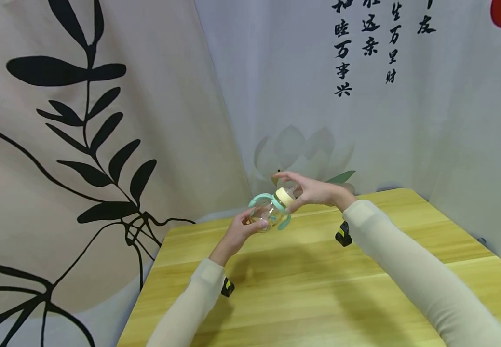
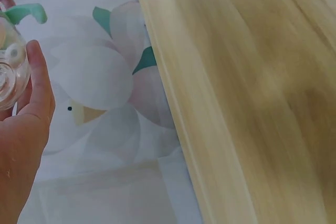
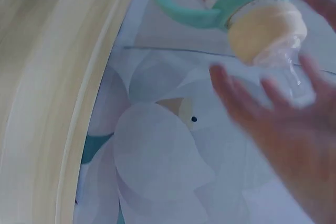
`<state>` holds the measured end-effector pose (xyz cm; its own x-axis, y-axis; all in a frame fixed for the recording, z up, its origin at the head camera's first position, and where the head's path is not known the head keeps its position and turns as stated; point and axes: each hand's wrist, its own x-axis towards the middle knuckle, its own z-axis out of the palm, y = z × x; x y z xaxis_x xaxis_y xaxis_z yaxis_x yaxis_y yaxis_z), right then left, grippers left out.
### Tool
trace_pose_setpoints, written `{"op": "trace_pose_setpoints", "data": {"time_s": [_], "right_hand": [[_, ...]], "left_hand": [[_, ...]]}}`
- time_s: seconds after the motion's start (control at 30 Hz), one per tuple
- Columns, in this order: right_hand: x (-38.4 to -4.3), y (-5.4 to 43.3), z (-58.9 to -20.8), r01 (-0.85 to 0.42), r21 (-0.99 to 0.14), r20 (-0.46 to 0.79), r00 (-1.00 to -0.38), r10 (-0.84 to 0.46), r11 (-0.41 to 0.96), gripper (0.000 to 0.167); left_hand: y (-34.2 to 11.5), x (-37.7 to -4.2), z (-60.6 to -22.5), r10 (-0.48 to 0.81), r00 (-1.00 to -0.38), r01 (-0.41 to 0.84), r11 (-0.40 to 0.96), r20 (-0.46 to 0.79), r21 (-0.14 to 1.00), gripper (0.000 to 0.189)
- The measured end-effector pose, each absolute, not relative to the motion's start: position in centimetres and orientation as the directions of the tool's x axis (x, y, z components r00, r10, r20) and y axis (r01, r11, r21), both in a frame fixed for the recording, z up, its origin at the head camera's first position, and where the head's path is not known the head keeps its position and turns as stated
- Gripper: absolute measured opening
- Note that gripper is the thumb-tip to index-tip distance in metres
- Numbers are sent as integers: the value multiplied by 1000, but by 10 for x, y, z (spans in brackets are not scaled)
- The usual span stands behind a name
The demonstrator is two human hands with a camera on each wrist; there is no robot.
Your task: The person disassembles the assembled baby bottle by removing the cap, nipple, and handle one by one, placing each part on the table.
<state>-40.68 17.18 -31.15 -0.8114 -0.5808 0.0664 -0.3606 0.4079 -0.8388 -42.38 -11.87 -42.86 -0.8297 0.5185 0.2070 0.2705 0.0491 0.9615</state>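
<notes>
A clear baby bottle [image 1: 270, 220] with mint-green handles [image 1: 261, 197] and a cream collar [image 1: 284, 196] is held tilted above the table's far part. My left hand [image 1: 240, 232] grips the bottle's lower body, its thumb against the clear wall in the head view. At the top end, my right hand [image 1: 315, 192] surrounds the teat with spread fingers. In the right wrist view, those fingers [image 3: 236, 95] are blurred and stand apart from the cream collar and the clear teat [image 3: 289, 56]. Only part of the bottle [image 2: 13, 72] shows in the left wrist view.
A wooden table [image 1: 293, 289] lies below both hands. Behind it hangs a pale curtain [image 1: 276, 72] printed with dark leaves, flowers and writing. Small black devices [image 1: 343, 234] are worn at both wrists.
</notes>
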Motion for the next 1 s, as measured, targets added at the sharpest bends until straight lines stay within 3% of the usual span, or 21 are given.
{"op": "trace_pose_setpoints", "data": {"time_s": [0.2, 0.33, 0.47, 0.77, 1.0], "right_hand": [[-398, 161, -311, -109, -881, -25, -961, -276, 460, 94], [-393, 150, -317, -39, -861, -55, -984, -169, 507, 100], [-391, 142, -323, -34, -876, -17, -995, -101, 481, 94], [-395, 134, -327, -67, -929, 46, -997, -64, 364, 73], [-402, 135, -325, -159, -951, 120, -980, -156, 265, 60]], "left_hand": [[-121, -428, -431, 484, -844, 290, 53, 229, 955, 58], [-120, -430, -431, 430, -868, 294, 43, 248, 955, 52], [-115, -430, -430, 401, -878, 304, 41, 263, 952, 50], [-109, -429, -428, 289, -903, 345, 44, 319, 937, 49], [-112, -431, -430, 288, -899, 344, 4, 329, 939, 48]]}}
